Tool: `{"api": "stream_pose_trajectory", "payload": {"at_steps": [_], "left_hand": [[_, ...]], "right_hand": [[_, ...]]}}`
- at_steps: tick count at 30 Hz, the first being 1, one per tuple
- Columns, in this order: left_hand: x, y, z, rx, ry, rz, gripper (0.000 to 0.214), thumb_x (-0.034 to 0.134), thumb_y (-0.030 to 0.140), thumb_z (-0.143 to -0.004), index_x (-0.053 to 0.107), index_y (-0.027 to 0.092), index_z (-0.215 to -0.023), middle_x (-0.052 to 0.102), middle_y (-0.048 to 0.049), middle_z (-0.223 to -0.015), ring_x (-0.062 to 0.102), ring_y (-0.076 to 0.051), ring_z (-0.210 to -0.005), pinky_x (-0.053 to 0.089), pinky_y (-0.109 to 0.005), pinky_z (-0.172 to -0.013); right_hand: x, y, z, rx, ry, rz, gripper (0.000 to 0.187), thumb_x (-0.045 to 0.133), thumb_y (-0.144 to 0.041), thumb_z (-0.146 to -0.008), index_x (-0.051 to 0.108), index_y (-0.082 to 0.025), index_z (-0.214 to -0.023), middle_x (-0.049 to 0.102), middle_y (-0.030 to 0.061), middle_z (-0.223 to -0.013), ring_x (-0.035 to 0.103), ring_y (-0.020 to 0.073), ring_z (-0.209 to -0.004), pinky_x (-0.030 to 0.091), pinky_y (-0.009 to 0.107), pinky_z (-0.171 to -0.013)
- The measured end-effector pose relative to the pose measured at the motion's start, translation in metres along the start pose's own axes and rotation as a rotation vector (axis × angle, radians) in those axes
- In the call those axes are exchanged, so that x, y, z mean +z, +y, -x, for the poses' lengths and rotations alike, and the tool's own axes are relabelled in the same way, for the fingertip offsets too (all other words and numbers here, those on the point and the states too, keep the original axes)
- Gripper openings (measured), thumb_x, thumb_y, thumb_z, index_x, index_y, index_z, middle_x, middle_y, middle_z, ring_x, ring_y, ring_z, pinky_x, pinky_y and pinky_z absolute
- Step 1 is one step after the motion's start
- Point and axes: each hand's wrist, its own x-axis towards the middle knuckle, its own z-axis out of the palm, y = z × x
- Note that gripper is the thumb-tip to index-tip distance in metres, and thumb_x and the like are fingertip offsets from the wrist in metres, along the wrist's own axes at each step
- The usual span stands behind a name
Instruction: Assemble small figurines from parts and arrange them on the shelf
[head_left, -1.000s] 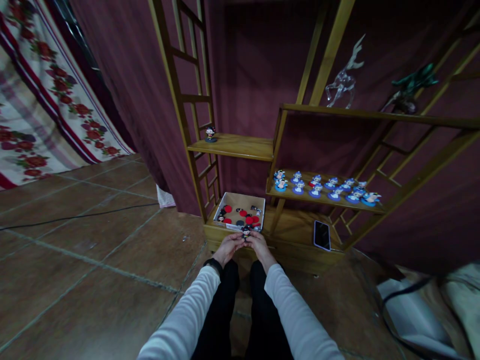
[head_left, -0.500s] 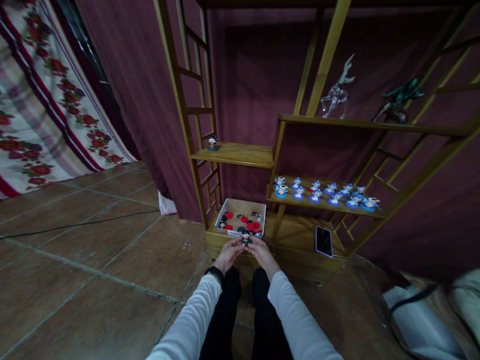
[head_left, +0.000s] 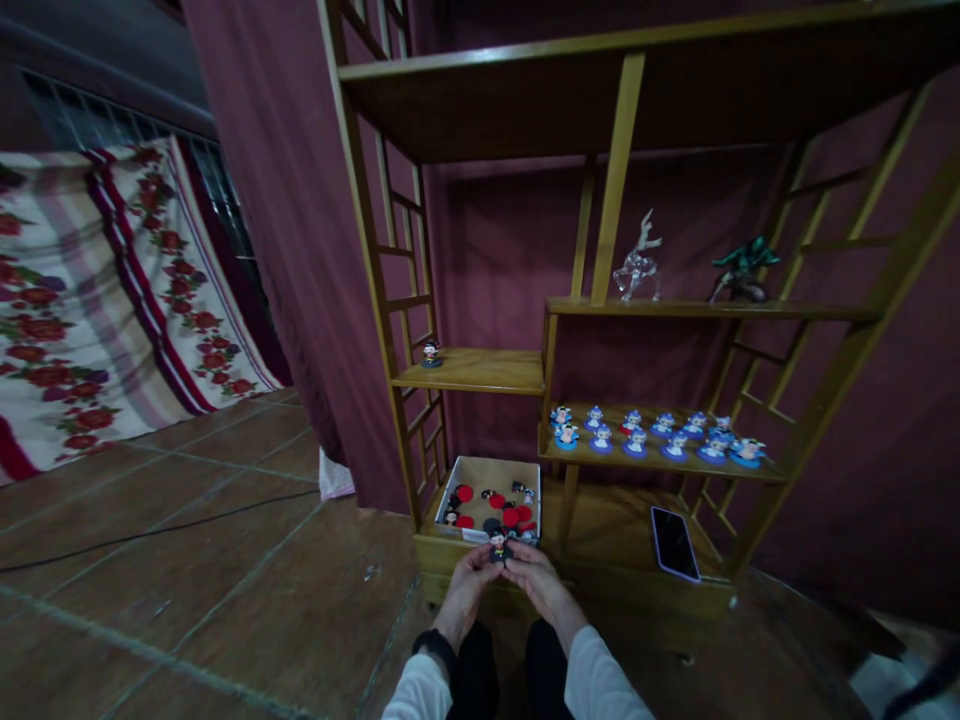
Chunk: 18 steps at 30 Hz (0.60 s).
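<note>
Between the fingertips of my left hand (head_left: 469, 587) and my right hand (head_left: 537, 578) a small black-haired figurine (head_left: 499, 545) stands upright on a dark round base. Both hands are closed on it, just in front of the cardboard box (head_left: 498, 470). Inside that box lie red discs (head_left: 511, 517), dark discs and several small figurine parts. A similar black-haired figurine (head_left: 430, 354) stands at the left end of the middle-left shelf (head_left: 491, 371).
Several blue and white figurines (head_left: 635, 443) stand in two rows on the right shelf. Below them lies a phone (head_left: 675, 543). Higher up are a clear deer figure (head_left: 640, 262) and a green statuette (head_left: 745, 268). A cable (head_left: 172, 529) crosses the floor at left.
My view has tilted upward, so the shelves appear lower and an upper board shows. Both hands still hold the figurine in front of the box.
</note>
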Motion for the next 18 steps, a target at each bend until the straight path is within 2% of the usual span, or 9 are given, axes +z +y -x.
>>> {"api": "stream_pose_trajectory", "payload": {"at_steps": [13,18], "left_hand": [[0.008,0.011,0.012,0.085,-0.031,-0.259,0.038,0.08,0.023,-0.049,0.069,0.016,-0.085,0.069,-0.0033,-0.072,0.06,-0.015,-0.066,0.045,-0.025,-0.068],[0.01,0.012,0.01,0.116,-0.054,-0.291,0.034,0.079,0.021,-0.047,0.068,0.015,-0.079,0.069,-0.0054,-0.074,0.061,-0.018,-0.071,0.046,-0.027,-0.071]], "right_hand": [[-0.002,-0.004,0.002,0.022,-0.092,0.026,0.046,0.079,-0.023,-0.047,0.066,-0.017,-0.091,0.067,0.0094,-0.098,0.063,0.0261,-0.092,0.043,0.043,-0.088],[-0.002,-0.003,0.001,0.027,-0.092,0.017,0.044,0.078,-0.026,-0.05,0.066,-0.016,-0.092,0.067,0.0099,-0.099,0.064,0.0266,-0.091,0.043,0.044,-0.086]]}}
